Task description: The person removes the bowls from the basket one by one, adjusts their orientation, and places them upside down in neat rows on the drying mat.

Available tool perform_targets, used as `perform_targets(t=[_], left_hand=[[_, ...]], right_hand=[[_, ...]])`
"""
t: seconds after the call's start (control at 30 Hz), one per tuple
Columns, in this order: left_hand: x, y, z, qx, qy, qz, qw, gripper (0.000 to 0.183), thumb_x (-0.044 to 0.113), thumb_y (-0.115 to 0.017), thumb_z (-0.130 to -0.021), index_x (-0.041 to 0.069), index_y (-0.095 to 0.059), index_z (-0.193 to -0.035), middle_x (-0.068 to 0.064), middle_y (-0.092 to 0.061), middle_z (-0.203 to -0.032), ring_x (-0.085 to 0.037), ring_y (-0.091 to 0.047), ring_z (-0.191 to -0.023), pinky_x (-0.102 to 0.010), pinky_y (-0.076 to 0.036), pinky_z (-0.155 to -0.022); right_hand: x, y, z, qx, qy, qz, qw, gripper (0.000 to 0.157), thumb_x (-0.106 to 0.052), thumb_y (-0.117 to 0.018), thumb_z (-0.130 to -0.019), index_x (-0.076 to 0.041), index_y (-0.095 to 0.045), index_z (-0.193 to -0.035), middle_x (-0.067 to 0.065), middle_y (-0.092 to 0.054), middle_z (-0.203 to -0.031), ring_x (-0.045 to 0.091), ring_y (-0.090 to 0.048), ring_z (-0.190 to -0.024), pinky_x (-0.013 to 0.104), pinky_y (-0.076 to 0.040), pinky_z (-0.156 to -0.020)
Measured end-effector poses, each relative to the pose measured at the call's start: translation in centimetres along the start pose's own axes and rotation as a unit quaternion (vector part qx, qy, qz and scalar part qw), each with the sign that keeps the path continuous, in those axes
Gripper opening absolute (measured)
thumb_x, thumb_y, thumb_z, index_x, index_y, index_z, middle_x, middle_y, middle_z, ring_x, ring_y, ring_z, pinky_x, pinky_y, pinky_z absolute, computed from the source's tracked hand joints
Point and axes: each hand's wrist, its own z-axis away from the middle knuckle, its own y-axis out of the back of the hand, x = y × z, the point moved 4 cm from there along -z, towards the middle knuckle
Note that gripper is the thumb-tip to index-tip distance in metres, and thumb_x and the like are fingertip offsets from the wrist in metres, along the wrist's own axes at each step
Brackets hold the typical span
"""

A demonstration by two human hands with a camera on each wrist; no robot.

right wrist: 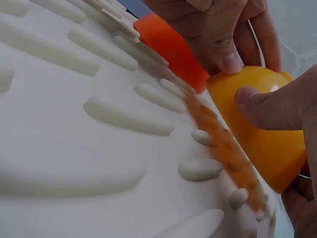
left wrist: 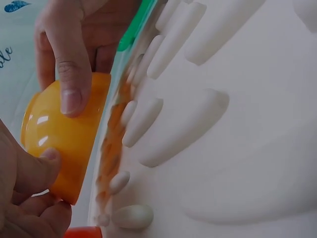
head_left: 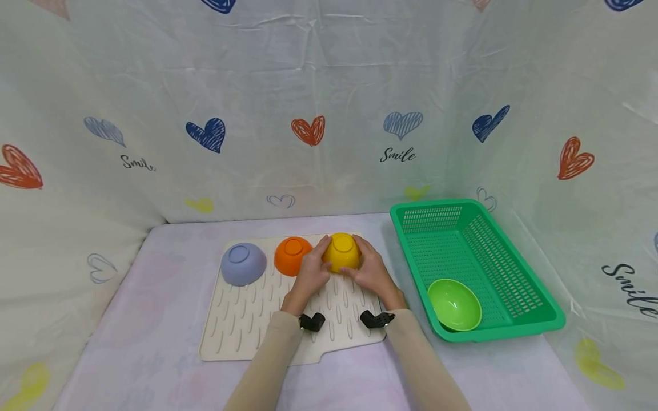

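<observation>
My left hand [head_left: 313, 271] and right hand [head_left: 372, 272] hold a yellow bowl [head_left: 342, 252] between them, upside down over the back right of a cream drying mat [head_left: 247, 319]. In the left wrist view, both thumbs lie on the outside of the yellow bowl [left wrist: 74, 134], and fingers reach its rim. The right wrist view shows the rim close over the ridged mat [right wrist: 124, 119], with a yellow-orange reflection below. Just left of my left hand, an orange bowl [head_left: 292, 260] stands upside down on the mat. Farther left is an upturned periwinkle bowl [head_left: 244, 266].
To the right of the mat stands a green perforated basket [head_left: 514, 245]. A lime green bowl [head_left: 454, 305] sits in its near left corner, opening upward. Behind the table hangs a white curtain [head_left: 349, 177] printed with hearts.
</observation>
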Motion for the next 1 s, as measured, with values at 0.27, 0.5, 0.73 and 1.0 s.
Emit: perform_targets(t=[0.27,0.5,0.73,1.0], left_hand=[[-0.7,-0.4,-0.4,-0.018,0.033,0.002,0.9993,0.069,-0.018,-0.059,-0.09,0.003,-0.045,-0.154,-0.017,-0.042,-0.161,-0.036,-0.044,-0.147,-0.048,-0.037,-0.12],[-1.0,-0.8,-0.5,-0.031,0.056,0.005,0.9979,0.07,-0.017,-0.058,-0.091,0.005,-0.044,-0.156,-0.016,-0.04,-0.163,-0.035,-0.041,-0.149,-0.049,-0.037,-0.12],[-1.1,-0.9,-0.5,-0.03,0.061,0.009,0.9977,0.068,-0.017,-0.057,-0.091,0.004,-0.044,-0.155,-0.018,-0.039,-0.163,-0.036,-0.041,-0.149,-0.049,-0.035,-0.121],[-1.2,-1.0,-0.3,-0.029,0.064,0.014,0.9975,0.065,-0.009,-0.061,-0.094,0.003,-0.042,-0.155,-0.018,-0.039,-0.163,-0.035,-0.04,-0.15,-0.049,-0.034,-0.122]], right_hand=[[0.3,-0.4,-0.5,-0.011,-0.021,-0.008,1.0,0.088,-0.02,-0.088,-0.08,-0.001,-0.043,-0.153,0.022,-0.049,-0.154,0.04,-0.048,-0.142,0.056,-0.035,-0.121],[0.5,-0.7,-0.5,-0.015,-0.026,-0.013,0.999,0.088,-0.02,-0.088,-0.081,0.0,-0.042,-0.153,0.022,-0.049,-0.153,0.041,-0.05,-0.14,0.057,-0.037,-0.12],[0.7,-0.9,-0.5,-0.017,-0.027,-0.016,0.999,0.088,-0.019,-0.088,-0.081,0.0,-0.042,-0.154,0.022,-0.049,-0.154,0.04,-0.049,-0.141,0.056,-0.036,-0.121],[0.9,-1.0,-0.4,-0.024,-0.022,-0.004,0.999,0.088,-0.024,-0.085,-0.084,0.001,-0.039,-0.155,0.024,-0.041,-0.158,0.042,-0.043,-0.145,0.056,-0.033,-0.122]])
